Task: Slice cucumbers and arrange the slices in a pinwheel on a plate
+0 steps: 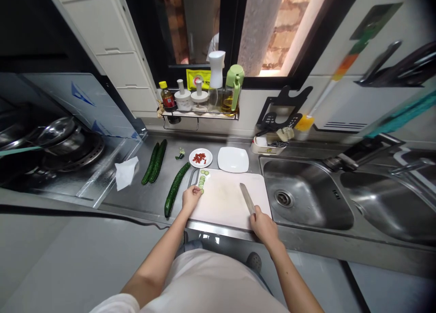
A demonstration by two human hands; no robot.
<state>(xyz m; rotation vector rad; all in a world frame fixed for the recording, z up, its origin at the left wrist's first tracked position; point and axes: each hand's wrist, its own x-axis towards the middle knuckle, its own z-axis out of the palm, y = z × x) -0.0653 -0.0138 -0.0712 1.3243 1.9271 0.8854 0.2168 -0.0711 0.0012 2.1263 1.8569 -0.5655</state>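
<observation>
My right hand is wrapped round the handle of a kitchen knife, its blade angled up and left over the right side of a pale cutting board. At the board's left edge, my left hand has its fingertips pinched at a cucumber slice. Just above that hand, several more cucumber slices lie in a short row. A long whole cucumber rests left of the board, apart from my left hand. Two more cucumbers lie farther left, side by side.
Behind the board stand a small plate of red pieces and a white square plate. Cucumber scraps and a white paper lie leftward. A sink adjoins the right. A rack holds seasonings; a pot sits far left.
</observation>
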